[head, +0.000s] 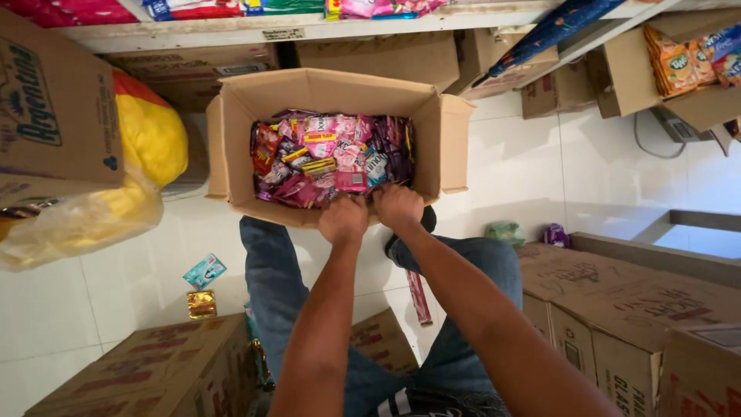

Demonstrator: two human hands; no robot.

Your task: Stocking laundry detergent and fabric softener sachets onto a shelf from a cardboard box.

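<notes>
Both the left hand [343,219] and the right hand [397,205] curl shut over the near rim of the open box [340,94], which sits on the floor before the knees. Its long axis runs left-right, mouth up, with sachets [332,158] filling it; beyond stands a shelf [231,31].

Matt brown cardboard box [444,147] holds glossy plastic sachets [332,158]; shiny white floor tiles [525,170] lie beneath.

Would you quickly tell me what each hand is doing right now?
Left hand: closed, gripping the near edge of the open cardboard box of snack packets.
Right hand: closed on the same edge, right beside the left hand.
</notes>
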